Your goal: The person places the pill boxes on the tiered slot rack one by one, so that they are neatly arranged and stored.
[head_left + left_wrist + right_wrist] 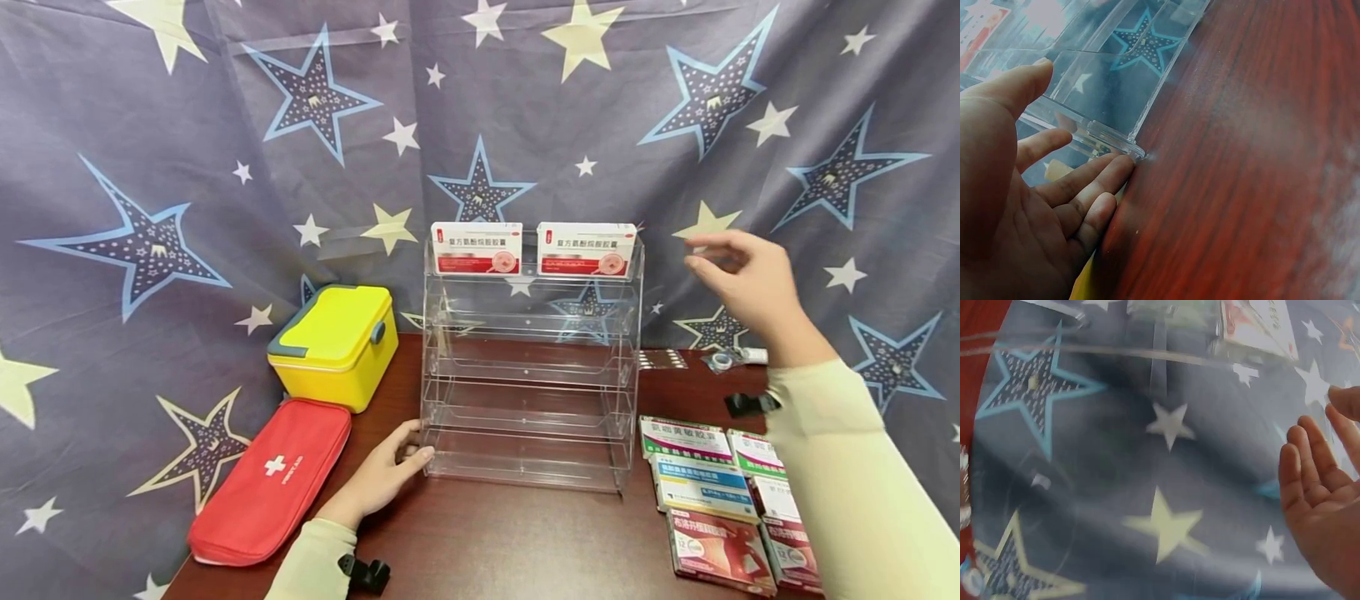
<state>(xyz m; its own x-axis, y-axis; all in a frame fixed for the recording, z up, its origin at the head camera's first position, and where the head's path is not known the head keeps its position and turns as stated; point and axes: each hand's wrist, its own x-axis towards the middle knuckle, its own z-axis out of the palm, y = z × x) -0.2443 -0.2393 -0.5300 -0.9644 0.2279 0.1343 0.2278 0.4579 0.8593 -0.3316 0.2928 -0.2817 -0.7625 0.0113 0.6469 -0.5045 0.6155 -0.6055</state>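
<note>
Cloth (247, 200) printed with stars hung behind the one dark-red wood table (540, 550). Near the table's back edge stood one clear display rack (525, 471), tiered, glossy and leaning back toward its top. One yellow box (330, 342) with grey-blue trim sat by the table's back left corner, and one red first-aid pouch (273, 483), in sight only from the head view, lay along the left edge. Two hands were well apart: the left hand (386, 475) touched the rack's lower left side, and the left wrist view alone showed its palm turned up and relaxed fingertips meeting a bottom corner. The right hand (753, 279) was raised beside the rack's top, loosely bent and clear of it; the blurred right wrist view added its spread fingers. Two matching red-and-white cartons (477, 248) stood side by side on the top tier, printed fronts outward. Six cartons (705, 487) showed right of the rack: two green-and-white, one blue-and-white, one white, two pinkish red, some partly behind the arm. Near the back edge lay one small white cylinder (753, 356).
</note>
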